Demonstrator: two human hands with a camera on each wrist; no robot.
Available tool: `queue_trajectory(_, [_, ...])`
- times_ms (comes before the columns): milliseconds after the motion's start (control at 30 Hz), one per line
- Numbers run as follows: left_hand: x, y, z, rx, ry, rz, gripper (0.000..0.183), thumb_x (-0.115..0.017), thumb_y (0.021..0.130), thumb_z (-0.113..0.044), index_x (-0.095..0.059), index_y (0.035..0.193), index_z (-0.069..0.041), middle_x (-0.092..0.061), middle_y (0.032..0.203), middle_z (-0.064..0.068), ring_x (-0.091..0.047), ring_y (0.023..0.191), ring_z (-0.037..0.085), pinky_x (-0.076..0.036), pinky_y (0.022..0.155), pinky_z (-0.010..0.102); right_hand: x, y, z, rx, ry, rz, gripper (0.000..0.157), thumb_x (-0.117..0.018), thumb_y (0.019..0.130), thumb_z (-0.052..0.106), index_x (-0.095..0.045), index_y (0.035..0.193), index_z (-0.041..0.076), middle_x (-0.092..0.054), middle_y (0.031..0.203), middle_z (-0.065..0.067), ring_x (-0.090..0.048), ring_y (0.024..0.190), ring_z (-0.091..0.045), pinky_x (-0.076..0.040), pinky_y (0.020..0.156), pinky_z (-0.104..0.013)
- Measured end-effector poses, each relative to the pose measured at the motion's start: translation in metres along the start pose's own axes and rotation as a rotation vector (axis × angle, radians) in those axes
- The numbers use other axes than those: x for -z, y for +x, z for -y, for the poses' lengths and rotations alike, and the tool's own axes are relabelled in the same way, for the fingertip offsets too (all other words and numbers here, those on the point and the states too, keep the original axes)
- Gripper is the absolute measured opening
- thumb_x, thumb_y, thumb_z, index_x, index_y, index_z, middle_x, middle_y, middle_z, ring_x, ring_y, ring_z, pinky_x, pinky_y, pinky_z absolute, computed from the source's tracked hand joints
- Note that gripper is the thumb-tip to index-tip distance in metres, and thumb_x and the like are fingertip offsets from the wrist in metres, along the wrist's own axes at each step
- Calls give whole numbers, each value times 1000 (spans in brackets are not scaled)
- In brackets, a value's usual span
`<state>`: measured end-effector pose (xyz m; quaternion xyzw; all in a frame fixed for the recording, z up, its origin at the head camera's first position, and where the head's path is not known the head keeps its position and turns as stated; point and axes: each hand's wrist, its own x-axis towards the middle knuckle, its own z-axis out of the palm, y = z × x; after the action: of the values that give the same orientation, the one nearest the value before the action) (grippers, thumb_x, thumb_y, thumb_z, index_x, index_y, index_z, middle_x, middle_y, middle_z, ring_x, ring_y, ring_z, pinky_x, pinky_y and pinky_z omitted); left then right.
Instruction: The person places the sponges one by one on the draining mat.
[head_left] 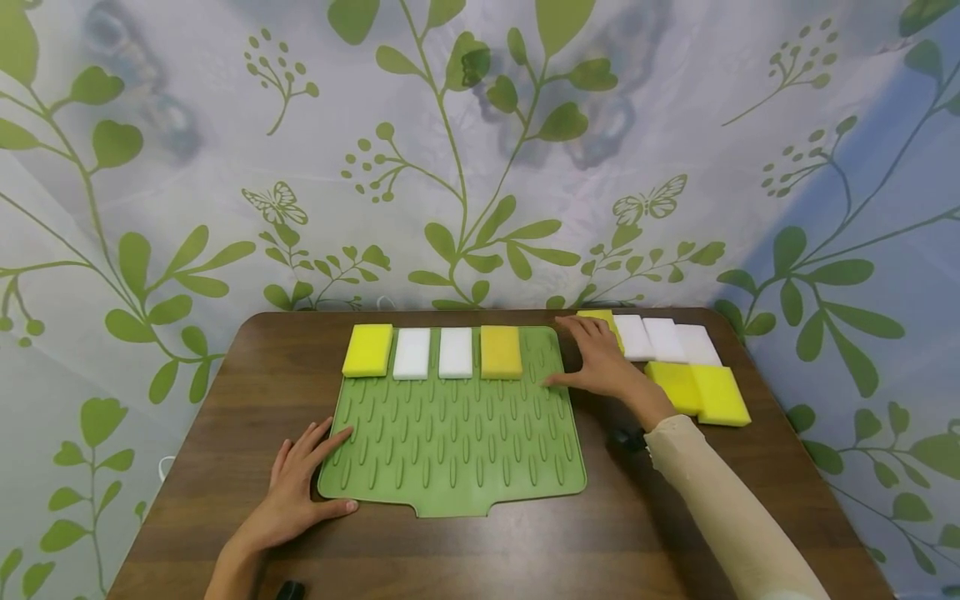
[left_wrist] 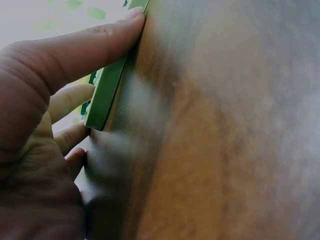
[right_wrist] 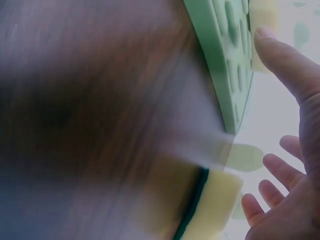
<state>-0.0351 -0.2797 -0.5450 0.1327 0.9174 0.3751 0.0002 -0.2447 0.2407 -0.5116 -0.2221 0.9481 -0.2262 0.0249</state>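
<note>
Sponges (head_left: 456, 353), probably mid-layout: right hand (head_left: 603, 362) spread, seemingly empty, at the mat's (head_left: 454, 437) far right corner; left hand (head_left: 295, 483) spread at its near left. Adding more calls for pinching.

Brown wood-grain table (head_left: 585, 550); pale backdrop (head_left: 217, 158) behind, printed green leaves (head_left: 563, 122), butterflies (head_left: 275, 204).

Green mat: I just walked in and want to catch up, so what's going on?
Someone's left hand is at the near left corner of the mat. The right hand, holding nothing, is at its far right corner. Four sponges line its far edge: yellow, white, white, yellow. Six more sponges lie right of it.
</note>
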Motion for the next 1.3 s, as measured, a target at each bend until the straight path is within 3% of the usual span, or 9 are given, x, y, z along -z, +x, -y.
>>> queue_trajectory(267, [1,-2,0,3,-20,3,99,-96,78,-37,-48,164,-21,-28,176,25,-16,159,62,3,123,77,13,0,-29,-23,-37,-35,111,-91,83,53,-34,167,9,-35,169,-24,-25,155,-54,-20,122,-76])
queue_trajectory(567, [-1,-3,0,-1,-15,-2,99,-96,79,-38,-47,164,-23,-28,176,23,-17,161,58,3,126,73,23,-10,-61,-140,-54,-23,115,-90,81,60,-32,167,11,-34,169,-23,-23,153,-53,-24,115,-74])
queue_trajectory(1000, [-1,-2,2,1,-27,-7,100,-96,79,-38,-47,164,-22,-27,176,23,-15,163,57,5,126,73,29,1,-76,-178,-93,10,129,-90,77,67,-22,172,14,-23,177,-23,-15,160,-54,-19,115,-78])
queue_trajectory(1300, [-1,-2,0,-7,-29,-1,98,-95,80,-36,-47,164,-21,-27,176,23,-13,165,52,3,124,76,25,-3,-81,-207,-69,12,129,-90,75,64,-25,171,10,-31,173,-26,-13,160,-55,-12,116,-79])
